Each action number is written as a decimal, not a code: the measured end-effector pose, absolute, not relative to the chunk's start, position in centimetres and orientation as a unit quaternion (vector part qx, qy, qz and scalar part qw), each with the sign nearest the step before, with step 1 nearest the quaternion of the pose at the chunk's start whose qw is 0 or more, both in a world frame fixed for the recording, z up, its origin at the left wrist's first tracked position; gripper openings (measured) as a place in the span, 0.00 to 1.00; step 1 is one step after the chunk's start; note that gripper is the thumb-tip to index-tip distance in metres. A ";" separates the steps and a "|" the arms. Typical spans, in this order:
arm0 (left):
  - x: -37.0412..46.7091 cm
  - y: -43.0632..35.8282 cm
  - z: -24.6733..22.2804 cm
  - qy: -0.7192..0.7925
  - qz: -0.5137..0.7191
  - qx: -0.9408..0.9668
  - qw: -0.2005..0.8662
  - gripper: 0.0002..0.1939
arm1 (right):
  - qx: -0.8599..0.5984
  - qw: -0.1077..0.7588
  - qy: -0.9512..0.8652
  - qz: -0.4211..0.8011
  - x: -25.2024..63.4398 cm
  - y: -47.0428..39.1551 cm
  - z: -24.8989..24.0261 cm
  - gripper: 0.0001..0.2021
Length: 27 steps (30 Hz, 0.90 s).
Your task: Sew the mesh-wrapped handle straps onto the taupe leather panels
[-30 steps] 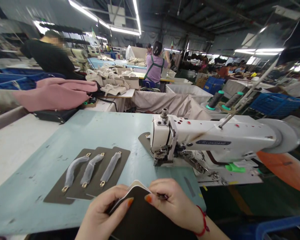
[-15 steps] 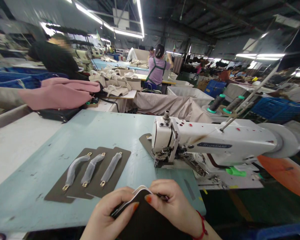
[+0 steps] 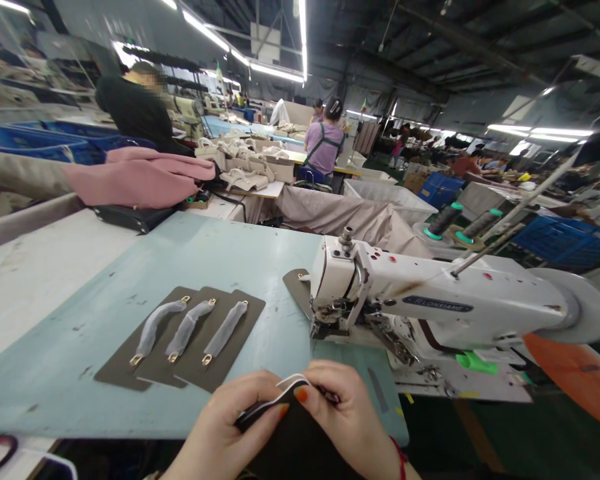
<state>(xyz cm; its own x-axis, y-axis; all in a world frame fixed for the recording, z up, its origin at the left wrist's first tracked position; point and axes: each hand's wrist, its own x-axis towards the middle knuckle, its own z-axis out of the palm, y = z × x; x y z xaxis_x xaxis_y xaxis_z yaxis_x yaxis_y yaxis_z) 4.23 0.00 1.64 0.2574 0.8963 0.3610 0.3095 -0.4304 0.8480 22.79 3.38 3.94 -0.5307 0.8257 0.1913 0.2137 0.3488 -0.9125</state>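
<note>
Between my two hands is a dark panel [image 3: 300, 443] with a white edge, bent upward at its top. My left hand [image 3: 235, 420] pinches its left side, thumb in front and fingers behind. My right hand [image 3: 343, 410] grips the right side, with a small dark item, too hidden to name, showing by the fingers. To the left, overlapping dark panels [image 3: 230, 357] lie on the pale blue table [image 3: 145, 413], each bearing a plastic-wrapped strap with gold-coloured rings. Another dark panel [image 3: 297, 287] sits partly behind the sewing machine head.
The white sewing machine [image 3: 415, 280] stands at the right, with thread spools [image 3: 445, 220] behind it. Pink material [image 3: 140, 177] lies on a black item at the back left. Several people work farther off, one in purple [image 3: 325, 143].
The view has shifted, so the machine and far people appear farther right. Both hands still hold the dark panel, and its bent top edge has changed shape slightly.
</note>
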 end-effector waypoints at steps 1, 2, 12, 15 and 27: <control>4.3 0.0 1.7 0.418 0.443 0.720 0.331 0.05 | -0.353 0.338 -0.751 0.444 22.7 3.4 3.9 0.19; 4.4 0.0 1.7 0.419 0.442 0.720 0.332 0.05 | -0.359 0.339 -0.753 0.435 22.7 3.3 3.8 0.19; 4.6 -0.3 1.4 0.478 0.406 0.679 0.382 0.06 | -0.385 0.362 -0.760 0.377 22.5 3.1 3.2 0.18; 4.3 0.1 1.9 0.501 0.380 0.655 0.419 0.09 | -0.390 0.355 -0.763 0.374 22.6 3.0 2.8 0.18; 5.1 0.8 0.9 0.458 0.285 0.760 0.362 0.18 | -0.390 0.341 -0.775 0.362 22.8 2.7 1.4 0.18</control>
<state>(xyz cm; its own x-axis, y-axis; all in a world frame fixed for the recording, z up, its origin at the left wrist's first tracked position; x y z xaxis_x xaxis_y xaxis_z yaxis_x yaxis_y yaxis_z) 5.15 0.77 0.90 0.4176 0.9031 0.1001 0.4906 -0.3169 0.8117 22.83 2.73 1.40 -0.4636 0.8508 0.2474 0.3573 0.4351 -0.8265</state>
